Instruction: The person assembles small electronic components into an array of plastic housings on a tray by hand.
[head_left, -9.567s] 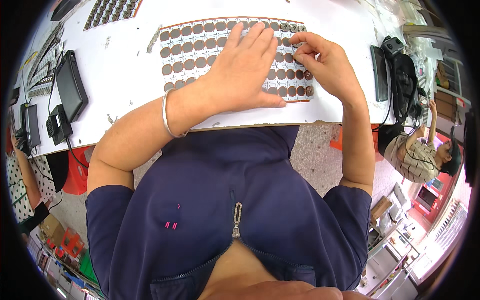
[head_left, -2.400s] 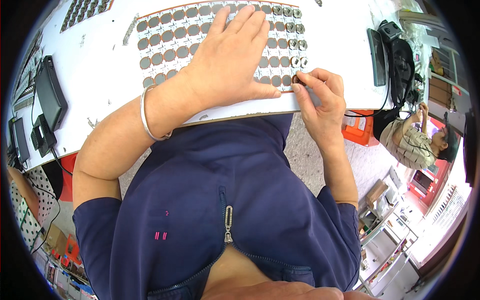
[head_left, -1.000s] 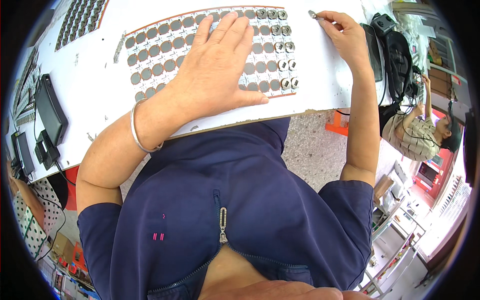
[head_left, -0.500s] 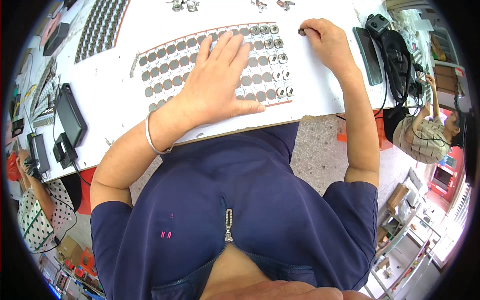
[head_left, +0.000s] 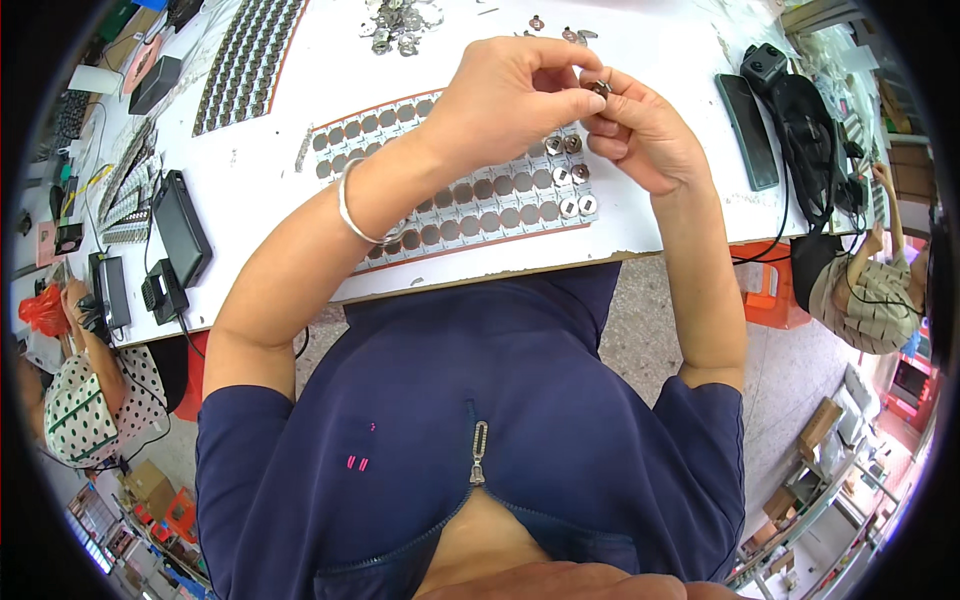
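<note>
My left hand (head_left: 505, 100) and my right hand (head_left: 648, 130) meet above the right end of a panel. Between their fingertips is a small dark metal part (head_left: 600, 88); both hands are closed on it, and its exact kind is too small to make out. Below lies the red-edged panel (head_left: 480, 228) with rows of round grey discs. Small silvery metal pieces (head_left: 570, 207) sit on the discs at its right end. My left hand and forearm hide part of the upper rows.
A heap of loose metal pieces (head_left: 400, 28) lies at the far side, with a few small parts (head_left: 572, 36) right of it. Another filled panel (head_left: 250, 65) is at far left. A phone (head_left: 748, 130) and black device (head_left: 185, 228) flank the work. Co-workers sit on both sides.
My left hand has lifted off the panel and moved right and away to meet my right hand. My right hand has turned and come slightly nearer, the small part now between both hands' fingers.
</note>
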